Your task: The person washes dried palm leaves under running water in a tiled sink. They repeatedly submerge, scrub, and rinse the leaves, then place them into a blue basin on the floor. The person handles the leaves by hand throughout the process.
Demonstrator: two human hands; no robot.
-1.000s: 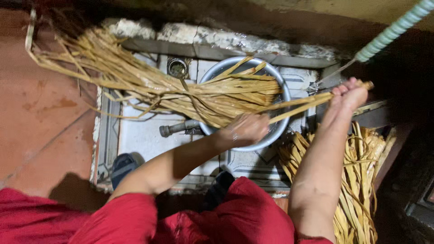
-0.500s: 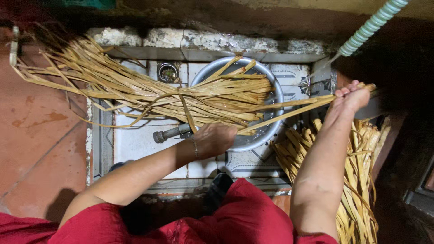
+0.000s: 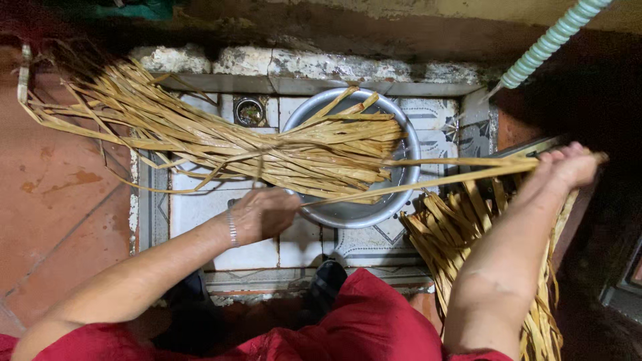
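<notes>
Straw bundle point(image 3: 267, 150) across metal basin point(image 3: 401, 200): light, limp, springy; right hand point(image 3: 565, 167) pinches strand ends, left hand point(image 3: 264, 214) curled under bundle, grip unclear.

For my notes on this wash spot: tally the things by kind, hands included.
Hands: 2, left hand beside the basin, right hand gripping pulled strips
Straw-coloured leaf-strip bundles: 2, tied bundle across the basin, loose pile at right
Metal basin: 1
Floor drain: 1
Ribbed green hose: 1
Total: 7

Left hand point(image 3: 262, 212) lowered, fingers seemingly curled; right hand point(image 3: 565, 167) fisted, outstretched.
</notes>
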